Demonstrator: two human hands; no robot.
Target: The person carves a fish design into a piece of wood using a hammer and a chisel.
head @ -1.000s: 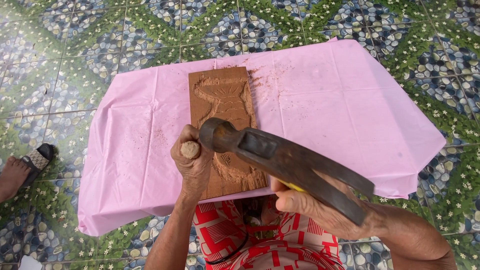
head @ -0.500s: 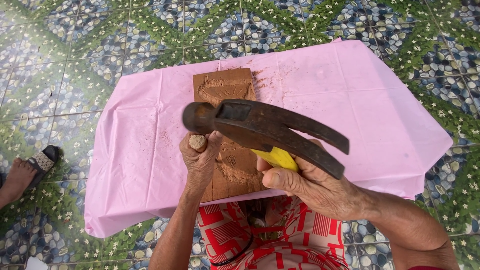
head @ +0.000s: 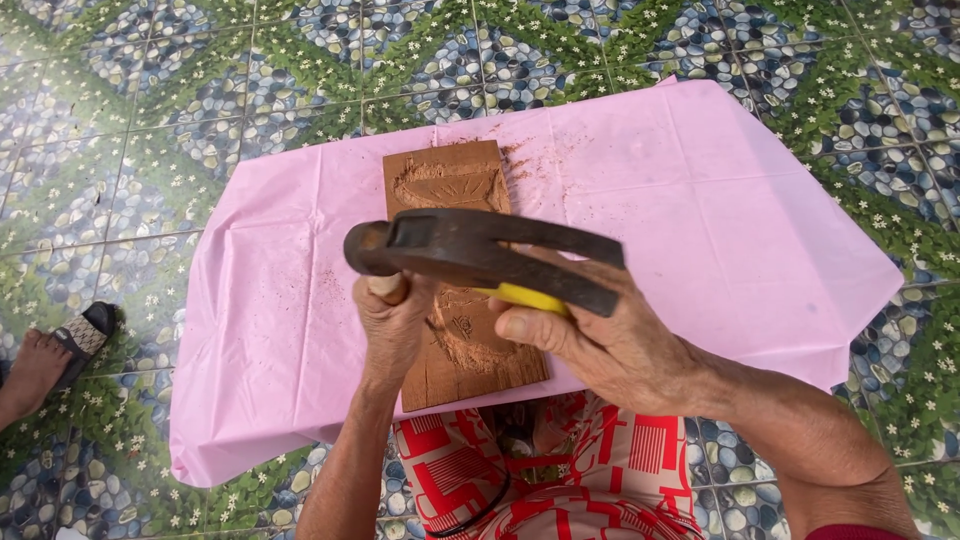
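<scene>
Here, a dark steel claw hammer (head: pixel 470 250) poised over a wood-handled chisel (head: pixel 388 288)
Right hand (head: pixel 600 340) fingers wrap the hammer; left hand (head: pixel 392 325) fingers clench the chisel, steadying it on the carved brown wooden panel (head: pixel 455 185)

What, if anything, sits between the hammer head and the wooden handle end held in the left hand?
Nothing visible does. The hammer head, held in the right hand, hangs just above the wooden tool handle gripped by the left hand, over the carved wooden board. Whether head and handle touch cannot be told.

Wooden board (head: pixel 455 190) on cloth (head: pixel 700 200) over table; hammer (head: pixel 470 250) above board; sandalled foot (head: pixel 45 365) far left.
</scene>
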